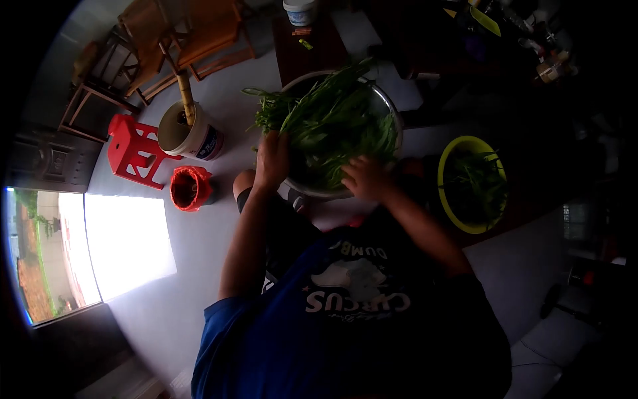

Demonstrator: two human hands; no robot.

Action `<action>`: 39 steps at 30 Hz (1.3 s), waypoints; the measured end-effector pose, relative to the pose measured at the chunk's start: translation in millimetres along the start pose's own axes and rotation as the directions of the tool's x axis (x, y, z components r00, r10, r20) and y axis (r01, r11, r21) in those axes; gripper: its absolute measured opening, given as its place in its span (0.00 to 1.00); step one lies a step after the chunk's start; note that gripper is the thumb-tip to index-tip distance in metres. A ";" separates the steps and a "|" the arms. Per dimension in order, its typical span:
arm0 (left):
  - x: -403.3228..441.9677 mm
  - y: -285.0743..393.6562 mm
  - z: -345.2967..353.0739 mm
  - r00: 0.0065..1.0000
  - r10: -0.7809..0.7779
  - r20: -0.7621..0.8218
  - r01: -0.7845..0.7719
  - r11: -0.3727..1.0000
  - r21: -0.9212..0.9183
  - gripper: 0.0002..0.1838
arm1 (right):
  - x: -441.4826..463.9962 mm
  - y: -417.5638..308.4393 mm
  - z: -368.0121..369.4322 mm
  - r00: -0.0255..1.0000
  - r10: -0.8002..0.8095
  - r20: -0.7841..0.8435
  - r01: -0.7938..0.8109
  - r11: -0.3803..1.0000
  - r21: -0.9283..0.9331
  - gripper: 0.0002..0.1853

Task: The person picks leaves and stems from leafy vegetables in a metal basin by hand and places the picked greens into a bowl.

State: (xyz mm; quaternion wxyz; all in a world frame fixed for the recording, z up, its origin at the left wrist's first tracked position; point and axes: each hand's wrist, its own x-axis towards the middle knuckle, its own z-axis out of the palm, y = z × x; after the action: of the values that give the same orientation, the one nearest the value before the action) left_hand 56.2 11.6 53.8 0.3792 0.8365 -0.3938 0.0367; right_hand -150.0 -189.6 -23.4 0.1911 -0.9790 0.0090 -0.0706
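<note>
A large metal basin [397, 136] full of long-stemmed leafy greens [332, 120] is in front of my knees. At the basin's left side, my left hand [271, 159] is closed around a bunch of the greens whose stems stick out past the rim. My right hand [367, 178] is at the near right part of the basin, its fingers curled against the leaves and a little blurred. To the right, a yellow-green basket [446, 206] contains more greens [475, 183].
On the left stand a white bucket [207, 143] with a bamboo pole [186, 100], a red plastic stool [129, 149] and a small bin with a red bag [189, 189]. Wooden chairs [206, 43] are behind them. A white tub [301, 12] rests on a low brown bench [309, 56].
</note>
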 end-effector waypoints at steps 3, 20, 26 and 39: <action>-19.2 7.1 0.6 0.999 -0.028 -0.045 0.024 0.996 -0.085 0.13 | 2.5 -6.4 -4.4 0.953 -0.091 -0.289 0.096 0.995 0.005 0.18; -54.0 28.0 -8.4 0.990 -0.131 -0.051 0.118 0.969 -0.216 0.07 | 68.5 -12.4 -91.3 0.847 -0.017 -0.532 0.105 0.985 0.137 0.05; -52.1 25.8 -13.6 0.972 -0.235 -0.030 0.215 0.929 -0.302 0.09 | 66.2 -13.3 -76.2 0.863 -0.125 -0.490 0.210 0.970 0.122 0.03; -48.2 10.0 15.6 0.962 -0.188 -0.199 0.158 0.975 -0.158 0.07 | 57.8 12.5 -22.9 0.877 -0.221 -0.426 0.321 0.930 0.180 0.02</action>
State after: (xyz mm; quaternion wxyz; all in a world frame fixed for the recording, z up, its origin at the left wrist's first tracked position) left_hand 12.5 27.6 31.5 0.4788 0.8304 -0.2776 0.0646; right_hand -95.9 -212.3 0.6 0.2928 -0.9040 -0.0992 -0.2954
